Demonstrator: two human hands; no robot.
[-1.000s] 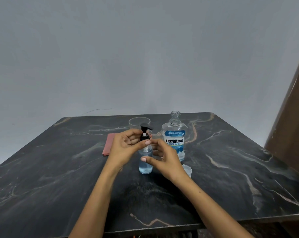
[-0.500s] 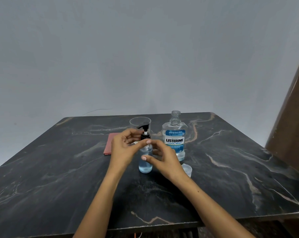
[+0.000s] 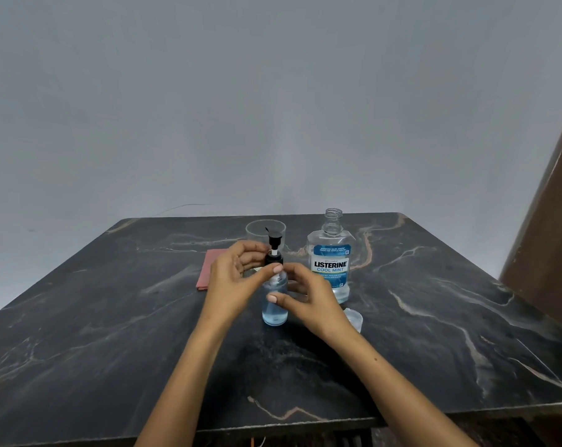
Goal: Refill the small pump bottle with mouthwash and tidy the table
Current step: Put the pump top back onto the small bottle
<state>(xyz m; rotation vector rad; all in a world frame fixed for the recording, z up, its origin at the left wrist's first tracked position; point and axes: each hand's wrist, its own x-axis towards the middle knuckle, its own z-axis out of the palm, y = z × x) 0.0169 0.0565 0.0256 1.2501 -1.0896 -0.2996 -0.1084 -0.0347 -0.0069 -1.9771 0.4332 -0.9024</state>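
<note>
The small pump bottle stands straight up. The left hand pinches its black pump, probably twisting; the right hand curls round its body.

Dim, even light – soft focus, wide-angle bending at the edges.

Two bare forearms are seen, with no sleeves on them up to the near edge of the view. On the left hand and the right hand no ring, watch or bracelet is worn. The fingernails are kept short and look pale. A small dark mole is seen on the right forearm.
</note>
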